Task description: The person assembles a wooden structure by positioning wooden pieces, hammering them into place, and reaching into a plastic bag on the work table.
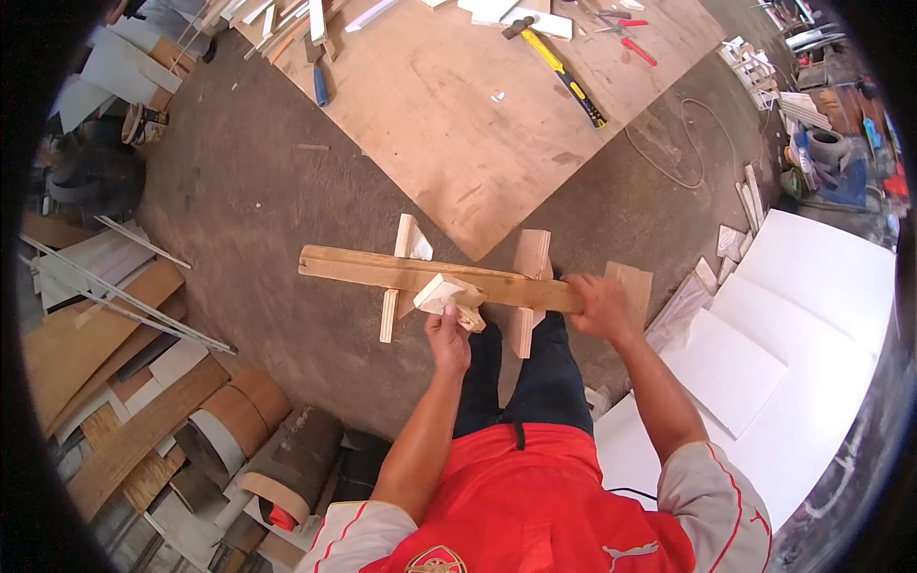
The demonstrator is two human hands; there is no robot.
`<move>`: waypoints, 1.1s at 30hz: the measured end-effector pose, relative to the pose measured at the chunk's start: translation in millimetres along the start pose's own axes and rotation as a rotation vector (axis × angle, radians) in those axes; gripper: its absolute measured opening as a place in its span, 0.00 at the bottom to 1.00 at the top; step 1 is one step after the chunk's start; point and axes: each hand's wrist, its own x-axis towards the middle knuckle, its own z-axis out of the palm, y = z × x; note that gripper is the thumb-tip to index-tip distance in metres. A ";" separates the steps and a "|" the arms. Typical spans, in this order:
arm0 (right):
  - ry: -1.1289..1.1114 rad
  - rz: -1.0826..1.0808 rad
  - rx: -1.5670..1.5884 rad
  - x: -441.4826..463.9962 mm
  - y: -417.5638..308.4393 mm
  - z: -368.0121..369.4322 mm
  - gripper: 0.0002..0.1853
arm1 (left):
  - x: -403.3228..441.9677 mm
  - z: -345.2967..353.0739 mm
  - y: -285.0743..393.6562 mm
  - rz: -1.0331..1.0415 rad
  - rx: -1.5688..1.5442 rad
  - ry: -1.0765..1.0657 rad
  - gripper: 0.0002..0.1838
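A long brown plank (358, 266) extends across in front of my legs. Pale wooden crosspieces, a left one (389, 317) and a right one (521, 334), show on both sides of it; whether they are fastened to it I cannot tell. My right hand (599, 304) is closed around the plank's right end. Beside that hand is a flat brown wood piece (630, 289). My left hand (448, 340) pinches a pale wood offcut (442, 292) over the plank's middle, with the thumb showing on it. The rest of those fingers are hidden.
A plywood worktable (430, 143) has its corner just beyond the plank. On it lie a yellow-handled hammer (557, 69), red-handled pliers (638, 51), a blue-handled tool (320, 86) and wood strips. White panels (755, 372) lean at right; boards and rolls (220, 435) crowd the left.
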 end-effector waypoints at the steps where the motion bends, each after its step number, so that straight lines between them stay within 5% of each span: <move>1: 0.005 -0.006 0.010 -4.8 0.0 2.6 0.34 | -2.4 1.5 3.4 -0.007 0.002 -0.023 0.15; 7: 0.045 0.047 0.006 -21.1 -17.4 11.0 0.39 | -12.1 11.5 15.3 -0.011 0.096 -0.041 0.20; 11: 0.196 0.022 0.081 -27.9 -24.1 11.8 0.38 | -23.1 44.4 42.6 0.172 0.131 -0.081 0.19; 21: 0.410 0.015 0.195 42.3 -55.2 -98.3 0.31 | 24.8 161.9 134.0 0.163 0.362 -0.163 0.18; 33: 0.438 -0.176 0.068 170.8 -30.9 -128.9 0.28 | 116.7 192.5 140.1 0.208 0.128 0.013 0.25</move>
